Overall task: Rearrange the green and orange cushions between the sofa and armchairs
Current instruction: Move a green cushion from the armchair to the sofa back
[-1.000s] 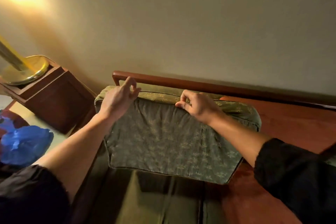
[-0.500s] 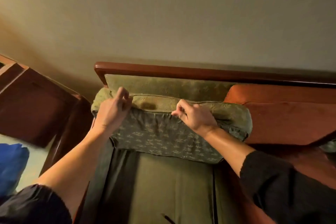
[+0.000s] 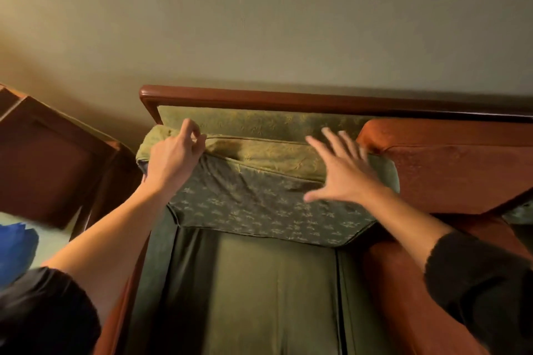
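Wall (image 3: 259, 17): plain, olive-beige, fills the upper half of the head view; warmer light at its left edge.

Sofa (image 3: 288, 101): dark red-brown wooden top rail runs against the wall. Left section has a green patterned backrest and a smooth green seat (image 3: 259, 291); the section to the right of it is orange.

Side cabinet (image 3: 43, 158): dark wood, stands just left of the sofa's left end. Below it a pale floor strip with a blue object (image 3: 14, 248), shape not clear.

Orange cushion (image 3: 450, 164): leans on the sofa back, just right of the green cushion, touching its right end.

Green cushion (image 3: 259, 190): task item. Stands on the green seat, propped against the sofa back, top edge just under the rail. Leaf-pattern face toward the camera, fabric wrinkled near the upper left corner.

Sleeves: dark, pushed up both forearms.

Right hand (image 3: 340, 170): fingers straight and spread, motion-blurred, over the cushion's upper right part. Grip released; contact with the fabric cannot be told.

Left hand (image 3: 173, 158): at the cushion's upper left corner, thumb and fingertips pinching the top-edge fabric. Grip closed on the green cushion.
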`<state>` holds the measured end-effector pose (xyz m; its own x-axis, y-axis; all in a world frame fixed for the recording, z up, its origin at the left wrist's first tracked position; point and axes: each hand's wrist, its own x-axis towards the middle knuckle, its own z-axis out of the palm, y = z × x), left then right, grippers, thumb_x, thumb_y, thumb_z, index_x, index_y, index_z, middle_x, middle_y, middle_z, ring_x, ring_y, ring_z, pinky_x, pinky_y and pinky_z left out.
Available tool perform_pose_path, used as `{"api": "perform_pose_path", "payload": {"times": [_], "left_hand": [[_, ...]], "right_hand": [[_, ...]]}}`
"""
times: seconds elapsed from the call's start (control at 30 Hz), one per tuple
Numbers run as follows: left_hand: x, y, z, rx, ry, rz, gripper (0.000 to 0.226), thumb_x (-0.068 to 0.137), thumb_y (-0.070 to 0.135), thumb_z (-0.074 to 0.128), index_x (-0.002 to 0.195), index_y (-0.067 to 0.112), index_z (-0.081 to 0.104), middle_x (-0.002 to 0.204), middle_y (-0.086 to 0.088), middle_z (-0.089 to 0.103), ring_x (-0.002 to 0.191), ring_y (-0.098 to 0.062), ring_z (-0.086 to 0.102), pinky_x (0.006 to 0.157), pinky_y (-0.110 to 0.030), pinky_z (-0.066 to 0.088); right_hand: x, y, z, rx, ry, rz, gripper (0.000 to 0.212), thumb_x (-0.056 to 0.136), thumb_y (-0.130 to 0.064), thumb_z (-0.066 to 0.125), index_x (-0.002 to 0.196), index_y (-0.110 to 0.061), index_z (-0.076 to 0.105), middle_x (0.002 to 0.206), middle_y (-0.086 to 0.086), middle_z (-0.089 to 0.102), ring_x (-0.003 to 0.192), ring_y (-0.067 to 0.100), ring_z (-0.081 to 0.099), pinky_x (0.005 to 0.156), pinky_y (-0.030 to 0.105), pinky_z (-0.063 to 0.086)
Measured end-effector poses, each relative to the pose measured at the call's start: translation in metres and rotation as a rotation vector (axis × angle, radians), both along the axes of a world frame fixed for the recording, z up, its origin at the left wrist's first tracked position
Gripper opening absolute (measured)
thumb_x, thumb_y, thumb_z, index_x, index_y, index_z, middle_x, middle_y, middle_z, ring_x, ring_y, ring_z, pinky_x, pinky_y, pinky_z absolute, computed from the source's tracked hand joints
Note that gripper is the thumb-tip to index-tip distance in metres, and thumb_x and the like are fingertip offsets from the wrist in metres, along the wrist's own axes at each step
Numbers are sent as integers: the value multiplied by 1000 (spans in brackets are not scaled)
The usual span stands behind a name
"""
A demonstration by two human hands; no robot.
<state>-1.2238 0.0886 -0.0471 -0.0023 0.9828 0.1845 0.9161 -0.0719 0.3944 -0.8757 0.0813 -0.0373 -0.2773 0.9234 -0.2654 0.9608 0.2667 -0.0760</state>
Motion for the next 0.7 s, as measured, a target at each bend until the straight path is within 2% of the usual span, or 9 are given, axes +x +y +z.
{"api": "perform_pose_path", "payload": {"times": [0.03,0.07,0.13,0.23,0.33,0.4,0.5,0.6,0.7], "left_hand": [[3,4,5,0,2,-48,22,100,38,44,106,17,44,72,-10,70,55,-31,61,51,-34,42],[7,8,10,2,9,-90,23,100,39,45,107,17,44,75,-8,72,54,-29,61,51,-34,43],[11,19,22,10,16,-106,26,99,40,46,108,16,44,76,-5,71,57,-28,61,52,-35,42],[2,29,35,21,12,-57,26,98,40,49,109,17,44,73,-12,68,61,-33,58,55,-35,36],[-14,27,43,47,-2,12,23,98,37,50,107,17,45,75,-18,66,66,-38,59,57,-36,35],[-16,18,47,99,-41,63,23,98,34,50,107,13,48,72,-15,64,61,-34,55,57,-35,33],[-9,-10,44,183,-142,127,22,98,26,55,104,5,53,75,-11,64,64,-30,54,60,-33,31],[2,-29,13,98,-116,62,20,98,27,53,106,9,51,85,-16,69,67,-35,63,59,-35,38],[3,-26,-10,33,10,88,14,99,28,48,105,14,49,76,-21,66,61,-41,62,54,-38,41]], "right_hand": [[16,1,2,-44,-55,-46,133,48,-87,67,153,-40,2,162,5,17,146,33,20,116,53,19],[27,6,4,-78,-74,-75,133,48,-85,69,153,-39,3,160,6,25,144,33,28,115,52,24],[34,18,8,-88,-55,-75,118,53,-78,74,148,-34,21,143,4,50,129,31,49,103,48,40],[19,26,10,49,51,-37,88,60,-64,79,132,-28,42,126,0,61,119,27,55,95,49,42],[6,32,15,226,154,17,71,63,-52,81,122,-27,50,118,-3,61,113,24,56,89,48,43],[4,35,19,307,167,43,62,64,-37,81,119,-25,53,115,-4,61,110,25,58,85,47,43],[6,20,9,432,180,65,57,60,-14,72,114,-20,57,107,0,61,104,29,59,81,47,45],[14,-5,-28,395,112,63,61,58,-9,70,117,-19,56,107,2,57,104,30,54,82,45,40],[15,7,-39,317,41,81,64,62,-9,71,122,-20,52,113,4,52,109,30,49,88,49,39]]}}
